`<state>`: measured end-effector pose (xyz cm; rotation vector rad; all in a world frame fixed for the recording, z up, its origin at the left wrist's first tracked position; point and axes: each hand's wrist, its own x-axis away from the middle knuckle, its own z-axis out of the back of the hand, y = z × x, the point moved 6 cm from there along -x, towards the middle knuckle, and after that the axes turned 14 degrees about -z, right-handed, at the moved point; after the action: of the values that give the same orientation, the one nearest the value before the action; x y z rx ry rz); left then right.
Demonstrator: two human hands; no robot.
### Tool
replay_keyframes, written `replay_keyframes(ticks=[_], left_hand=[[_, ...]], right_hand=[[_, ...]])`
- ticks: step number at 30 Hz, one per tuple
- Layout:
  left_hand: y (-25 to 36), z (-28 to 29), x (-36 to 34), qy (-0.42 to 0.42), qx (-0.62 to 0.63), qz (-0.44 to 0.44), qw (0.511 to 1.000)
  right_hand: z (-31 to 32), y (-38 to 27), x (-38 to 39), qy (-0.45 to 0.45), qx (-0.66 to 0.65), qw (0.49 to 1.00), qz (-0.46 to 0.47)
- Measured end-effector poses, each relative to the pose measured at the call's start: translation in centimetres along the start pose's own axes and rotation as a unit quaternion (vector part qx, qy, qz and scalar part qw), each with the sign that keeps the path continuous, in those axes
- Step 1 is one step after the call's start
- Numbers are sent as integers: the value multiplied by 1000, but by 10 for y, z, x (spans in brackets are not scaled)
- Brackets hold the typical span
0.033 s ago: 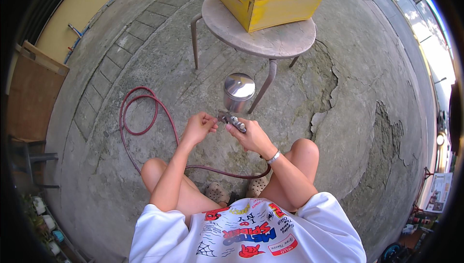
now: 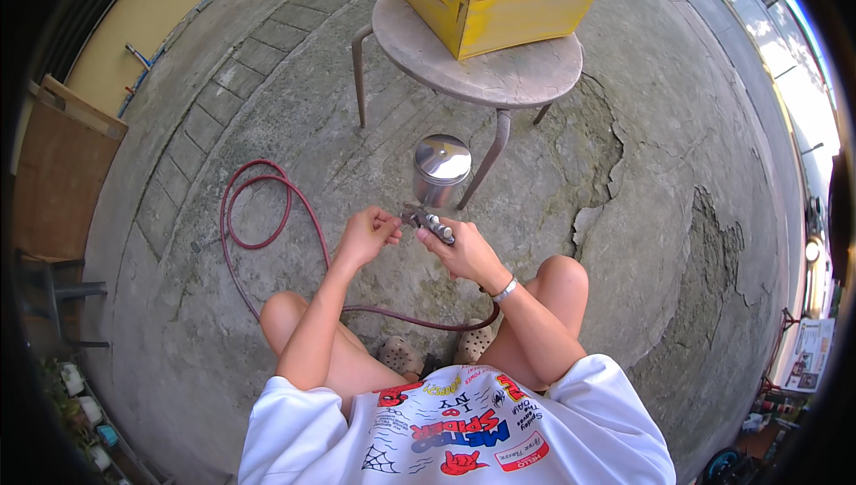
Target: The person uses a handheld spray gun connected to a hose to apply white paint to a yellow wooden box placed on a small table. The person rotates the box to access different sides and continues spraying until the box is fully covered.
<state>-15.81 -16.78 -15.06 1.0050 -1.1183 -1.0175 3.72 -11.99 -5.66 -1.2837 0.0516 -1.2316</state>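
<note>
My right hand (image 2: 462, 253) is closed around a metal spray gun (image 2: 437, 226), held out above the ground in front of me. My left hand (image 2: 366, 235) has its fingers pinched at the left end of the gun; what lies between them is too small to make out. Just beyond the gun stands a shiny steel canister (image 2: 440, 184) with a lid. A dark red hose (image 2: 419, 324) loops over the concrete on the left and runs below my arms toward my right hand.
A yellow box (image 2: 504, 26) with a white rim sits on a round stool (image 2: 419, 70). Cracked concrete (image 2: 642, 244) surrounds me. A wooden panel (image 2: 67, 164), dark chair (image 2: 62, 293) and potted plants (image 2: 85, 409) line the left edge. Parked wheels (image 2: 722, 463) show at lower right.
</note>
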Motion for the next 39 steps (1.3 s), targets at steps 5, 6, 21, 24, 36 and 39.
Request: replay_keyframes(ticks=[5,6,21,24,36,39], left_hand=[[2,1,-9,-2,-11,-6,1000],[2,0,-10,-4,-10,-8,1000],[21,22,-3,65,-6,-55,996],[27,13,-5,45,113,-55,991],[-2,13,-11,37,120,-16,992],[-6,13,-13,28,108,-7,994]], right_hand=[[5,-3,-4,6,1,1000,5],[5,-3,-4,6,2,1000,4],[16,-7,-10,26,-62,998,19],[17,-5,-7,14,-55,998,31],[3,-1,-9,36,22,994,99],[3,3,-9,31,18,995,94]])
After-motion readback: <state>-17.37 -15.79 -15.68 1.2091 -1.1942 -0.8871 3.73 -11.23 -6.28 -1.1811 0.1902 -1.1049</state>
